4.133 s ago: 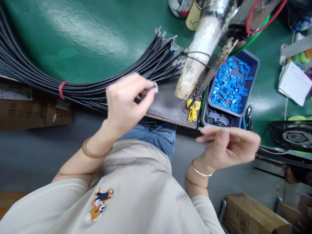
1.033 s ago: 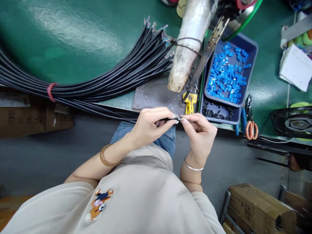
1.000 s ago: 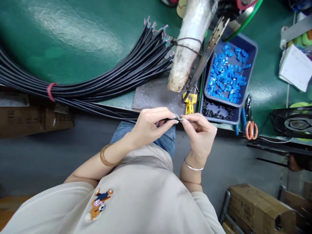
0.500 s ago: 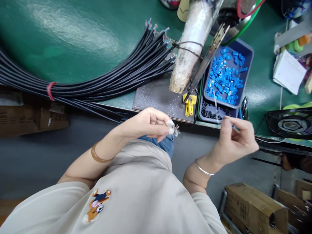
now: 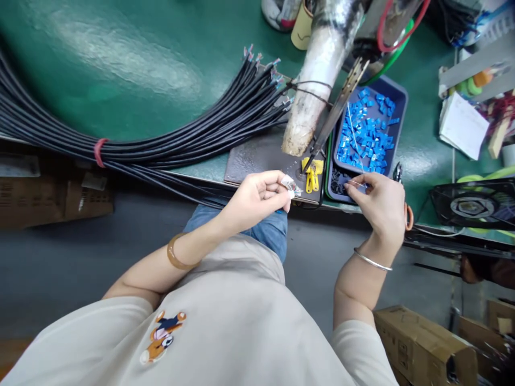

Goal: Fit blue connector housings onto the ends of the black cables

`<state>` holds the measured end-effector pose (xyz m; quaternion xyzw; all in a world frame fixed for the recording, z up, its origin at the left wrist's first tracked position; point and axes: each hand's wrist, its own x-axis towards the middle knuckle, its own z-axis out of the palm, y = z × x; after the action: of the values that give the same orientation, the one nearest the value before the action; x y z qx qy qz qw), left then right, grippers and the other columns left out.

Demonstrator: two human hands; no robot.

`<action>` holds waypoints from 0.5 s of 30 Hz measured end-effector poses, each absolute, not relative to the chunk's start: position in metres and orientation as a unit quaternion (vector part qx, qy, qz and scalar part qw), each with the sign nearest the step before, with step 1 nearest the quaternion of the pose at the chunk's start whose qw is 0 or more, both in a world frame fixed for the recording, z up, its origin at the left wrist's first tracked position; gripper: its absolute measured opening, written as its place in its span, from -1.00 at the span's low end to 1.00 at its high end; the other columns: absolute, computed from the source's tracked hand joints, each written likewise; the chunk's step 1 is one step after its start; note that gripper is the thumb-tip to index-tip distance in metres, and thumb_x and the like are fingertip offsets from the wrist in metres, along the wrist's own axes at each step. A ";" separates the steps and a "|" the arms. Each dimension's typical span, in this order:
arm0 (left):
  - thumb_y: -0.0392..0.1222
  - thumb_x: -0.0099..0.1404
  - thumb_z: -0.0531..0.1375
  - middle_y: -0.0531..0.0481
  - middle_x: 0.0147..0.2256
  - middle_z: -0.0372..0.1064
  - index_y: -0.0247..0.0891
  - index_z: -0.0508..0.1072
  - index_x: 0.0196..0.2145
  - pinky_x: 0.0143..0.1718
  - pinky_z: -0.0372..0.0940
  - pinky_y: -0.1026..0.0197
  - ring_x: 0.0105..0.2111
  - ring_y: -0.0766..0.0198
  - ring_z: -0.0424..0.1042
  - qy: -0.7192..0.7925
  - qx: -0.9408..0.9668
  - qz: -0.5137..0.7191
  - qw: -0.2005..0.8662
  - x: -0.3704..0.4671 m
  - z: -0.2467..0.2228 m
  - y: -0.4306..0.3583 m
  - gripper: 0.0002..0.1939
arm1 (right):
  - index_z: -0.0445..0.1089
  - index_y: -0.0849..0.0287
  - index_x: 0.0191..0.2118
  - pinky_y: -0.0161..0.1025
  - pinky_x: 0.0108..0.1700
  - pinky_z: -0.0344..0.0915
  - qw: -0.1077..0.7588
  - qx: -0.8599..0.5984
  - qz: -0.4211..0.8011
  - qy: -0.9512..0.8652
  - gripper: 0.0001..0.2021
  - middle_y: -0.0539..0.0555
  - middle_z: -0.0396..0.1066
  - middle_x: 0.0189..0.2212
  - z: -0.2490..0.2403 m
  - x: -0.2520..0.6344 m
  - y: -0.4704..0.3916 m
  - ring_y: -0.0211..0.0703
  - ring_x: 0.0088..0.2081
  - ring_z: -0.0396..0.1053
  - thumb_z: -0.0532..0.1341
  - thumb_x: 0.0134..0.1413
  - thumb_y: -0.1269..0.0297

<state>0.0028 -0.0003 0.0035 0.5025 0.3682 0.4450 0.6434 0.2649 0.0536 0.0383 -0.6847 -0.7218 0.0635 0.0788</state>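
My left hand (image 5: 263,195) pinches a cable end (image 5: 293,187) with small coloured wires fanning out past the fingertips, over the front edge of the dark mat (image 5: 257,161). Over the tray of small black parts (image 5: 336,187), my right hand (image 5: 376,201) is closed, with a thin pale strand (image 5: 353,128) at its fingers that rises across the blue parts. Just behind lies the tray of blue connectors (image 5: 368,134). A yellow tool (image 5: 313,174) rests on the mat between my hands. Black cables (image 5: 169,150), tied with a red band (image 5: 98,153), curve in from the left.
A wrapped duct nozzle (image 5: 308,102) and a metal arm (image 5: 338,107) hang over the mat. On the right are orange-handled scissors (image 5: 409,217), a black fan (image 5: 472,206) and papers (image 5: 464,126). Cardboard boxes (image 5: 422,338) stand on the floor at lower right.
My right hand has moved forward from the table's front edge to above the black parts and turned downward. My left hand has shifted slightly right and forward, still holding the cable end.
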 end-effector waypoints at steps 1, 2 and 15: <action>-0.34 0.25 0.17 0.07 -0.54 0.40 -0.33 0.39 -0.36 -0.59 0.14 0.43 -0.62 0.51 0.29 0.370 0.452 0.463 0.667 0.003 0.000 0.000 -0.98 | 0.48 0.12 -0.44 -0.21 -0.33 0.09 0.094 -0.688 0.057 -0.717 -0.96 0.00 0.45 -0.49 0.039 0.264 0.052 -0.25 -0.49 0.23 0.31 0.00 0.35; -0.34 0.24 0.19 0.09 -0.55 0.39 -0.32 0.38 -0.36 -0.60 0.12 0.44 -0.63 0.53 0.27 0.365 0.419 0.474 0.683 0.002 -0.002 0.001 -0.98 | 0.47 0.13 -0.44 -0.22 -0.35 0.08 0.124 -0.695 0.050 -0.706 -0.96 -0.04 0.40 -0.54 0.039 0.262 0.050 -0.28 -0.53 0.19 0.32 -0.02 0.36; -0.31 0.14 0.28 0.16 -0.59 0.20 -0.34 0.38 -0.44 -0.59 0.09 0.47 -0.61 0.56 0.14 0.387 0.406 0.498 0.661 0.011 -0.001 0.006 -0.89 | 0.53 0.09 -0.34 -0.36 -0.45 0.20 0.515 -0.527 0.325 -0.592 -0.95 -0.03 0.47 -0.38 0.015 0.168 -0.005 -0.32 -0.36 0.38 0.35 0.03 0.38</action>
<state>0.0110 0.0057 -0.0014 0.4059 0.3873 0.4976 0.6615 0.1679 -0.0048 0.0149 -0.5274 -0.5922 0.3246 0.5155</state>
